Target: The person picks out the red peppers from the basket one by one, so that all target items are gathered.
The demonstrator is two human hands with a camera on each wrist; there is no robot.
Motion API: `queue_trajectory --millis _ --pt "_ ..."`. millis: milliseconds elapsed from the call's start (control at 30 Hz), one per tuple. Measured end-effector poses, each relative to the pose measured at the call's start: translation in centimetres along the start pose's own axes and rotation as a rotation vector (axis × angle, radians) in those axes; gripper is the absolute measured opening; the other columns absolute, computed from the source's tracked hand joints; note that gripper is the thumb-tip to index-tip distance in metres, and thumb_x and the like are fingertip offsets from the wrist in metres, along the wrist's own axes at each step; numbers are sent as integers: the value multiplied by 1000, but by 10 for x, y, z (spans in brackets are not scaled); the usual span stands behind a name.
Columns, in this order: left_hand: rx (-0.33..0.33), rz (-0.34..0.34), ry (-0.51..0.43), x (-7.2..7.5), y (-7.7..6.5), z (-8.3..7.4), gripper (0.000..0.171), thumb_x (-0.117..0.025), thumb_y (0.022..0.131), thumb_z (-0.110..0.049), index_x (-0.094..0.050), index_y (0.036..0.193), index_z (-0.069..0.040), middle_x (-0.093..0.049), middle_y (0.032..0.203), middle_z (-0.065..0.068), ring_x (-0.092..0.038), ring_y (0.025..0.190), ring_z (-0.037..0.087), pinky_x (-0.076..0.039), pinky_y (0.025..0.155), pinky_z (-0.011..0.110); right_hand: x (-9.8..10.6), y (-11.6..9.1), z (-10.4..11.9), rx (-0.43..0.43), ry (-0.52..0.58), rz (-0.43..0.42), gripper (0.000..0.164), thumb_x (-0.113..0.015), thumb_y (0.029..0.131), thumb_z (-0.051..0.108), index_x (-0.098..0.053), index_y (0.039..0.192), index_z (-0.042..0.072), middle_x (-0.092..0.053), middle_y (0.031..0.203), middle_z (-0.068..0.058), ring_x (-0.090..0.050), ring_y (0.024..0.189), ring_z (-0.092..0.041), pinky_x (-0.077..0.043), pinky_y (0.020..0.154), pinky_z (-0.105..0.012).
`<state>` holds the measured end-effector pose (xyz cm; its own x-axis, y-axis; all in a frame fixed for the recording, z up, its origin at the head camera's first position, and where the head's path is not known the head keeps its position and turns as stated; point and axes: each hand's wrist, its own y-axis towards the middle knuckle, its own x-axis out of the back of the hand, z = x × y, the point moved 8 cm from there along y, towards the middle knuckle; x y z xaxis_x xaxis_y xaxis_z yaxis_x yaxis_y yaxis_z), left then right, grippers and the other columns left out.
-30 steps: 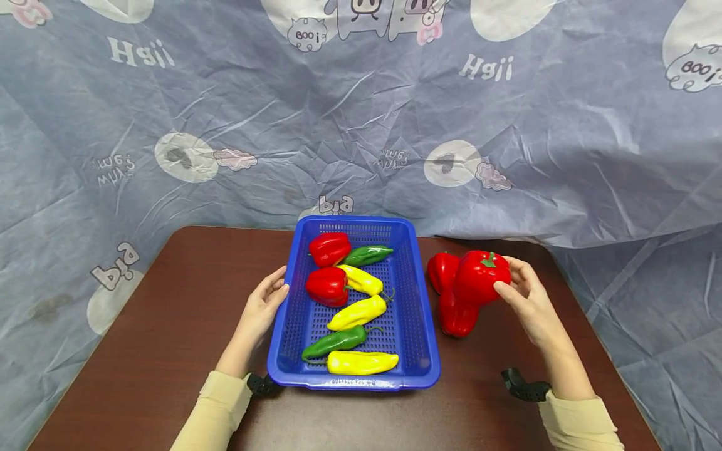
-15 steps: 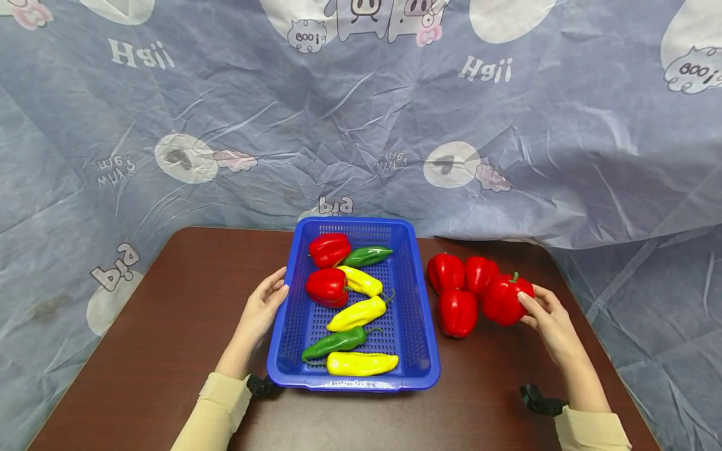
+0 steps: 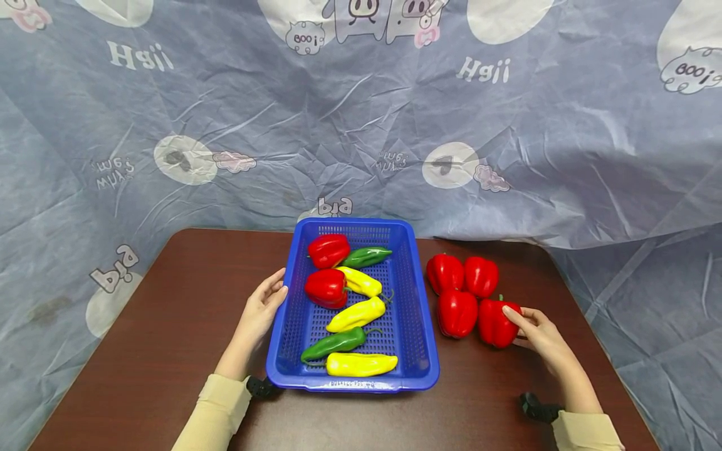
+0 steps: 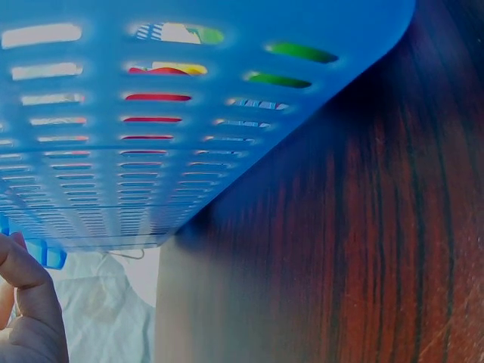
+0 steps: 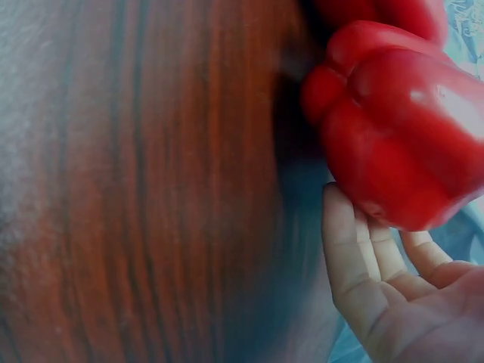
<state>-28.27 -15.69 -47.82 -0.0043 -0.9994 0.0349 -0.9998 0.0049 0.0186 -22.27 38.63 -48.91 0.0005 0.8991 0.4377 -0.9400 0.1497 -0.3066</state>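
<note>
At the right of the table, my right hand (image 3: 539, 334) grips a red bell pepper (image 3: 496, 324), thumb at its upper side and fingers along its right. The right wrist view shows the fingers (image 5: 349, 249) against the side of that bell pepper (image 5: 408, 144). Three more red bell peppers stand close by, the nearest one (image 3: 457, 313) just to its left. My left hand (image 3: 262, 311) holds the left rim of a blue plastic basket (image 3: 427, 351); in the left wrist view its fingers (image 4: 30, 280) curl at the rim, beside the slotted wall (image 4: 98, 166).
Inside the basket lie two red bell peppers (image 3: 326, 289), two green peppers (image 3: 338, 343) and three yellow peppers (image 3: 362, 364). The dark wooden table (image 3: 169, 326) ends at the back against a grey-blue printed cloth (image 3: 361, 125).
My right hand has carried the red bell pepper right, then down and toward me, beside the other three on the table. The left hand and basket have stayed put.
</note>
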Motion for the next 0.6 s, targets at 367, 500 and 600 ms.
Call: queue_trajectory --millis 367,500,600 --pt "9 4 7 -1 -1 0 48 -56 101 -14 -45 147 -10 -54 123 9 -57 104 -1 -49 85 14 -6 3 -3 -49 -65 53 89 -37 101 57 -21 146 -19 -44 137 -34 -62 88 -2 -58 83 -30" --pt "6 -4 -2 0 0 0 48 -56 100 -13 -46 147 -10 -55 117 1 -57 102 -1 -50 84 15 -7 4 -8 -70 -56 53 92 -35 100 59 -20 146 -20 -42 140 -37 -62 87 2 -58 85 -29" --pt "0 -8 -6 0 0 -1 48 -57 100 -12 -46 147 -8 -55 115 -2 -57 101 -1 -50 84 14 -6 5 -10 -77 -42 50 94 -33 100 60 -16 148 -19 -35 146 -37 -58 87 6 -57 86 -26"
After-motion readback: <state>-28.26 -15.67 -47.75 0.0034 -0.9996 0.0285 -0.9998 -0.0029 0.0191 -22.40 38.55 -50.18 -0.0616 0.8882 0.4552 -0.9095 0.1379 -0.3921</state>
